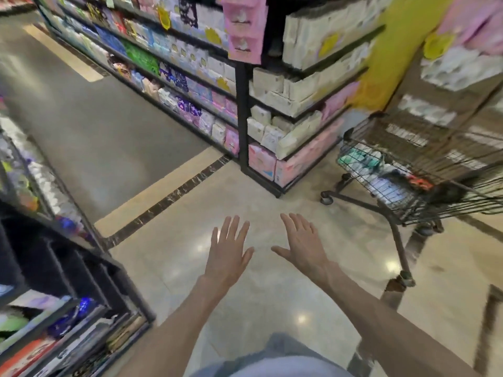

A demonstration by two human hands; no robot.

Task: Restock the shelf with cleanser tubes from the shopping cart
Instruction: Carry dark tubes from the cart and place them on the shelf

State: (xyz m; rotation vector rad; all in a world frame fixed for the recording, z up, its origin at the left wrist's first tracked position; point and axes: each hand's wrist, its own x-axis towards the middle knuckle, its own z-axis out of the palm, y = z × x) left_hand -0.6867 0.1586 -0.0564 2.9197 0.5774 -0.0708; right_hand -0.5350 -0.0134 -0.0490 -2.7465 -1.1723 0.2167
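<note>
A person stands in a shop aisle and looks down at both bare forearms, stretched forward over a glossy cream tiled floor (pixel 245 308). The left hand (pixel 228 254) is spread flat, palm down, its fingers (pixel 231 229) straight and slightly fanned, holding nothing. The right hand (pixel 302 246) sits just beside it, apart from it, also flat with straight fingers and the thumb pointing toward the left hand; it too holds nothing. Both hands hang in the air above the floor and touch no object. To the far right stands a black wire shopping cart on small wheels (pixel 408 186), well apart from the hands. In its basket lie blurred packages in white and pale green (pixel 362 159), with something red and black near them; the blur makes it impossible to tell which are cleanser tubes. At the near left is a dark metal shelf unit (pixel 114 270) with colourful packets on its lower levels. Across the aisle, at the far centre, a tall black shelf rack (pixel 242 110) carries rows of pastel blue, pink and cream packs. A dark marbled strip (pixel 163 202) crosses the floor diagonally between a grey area and the cream tiles.
</note>
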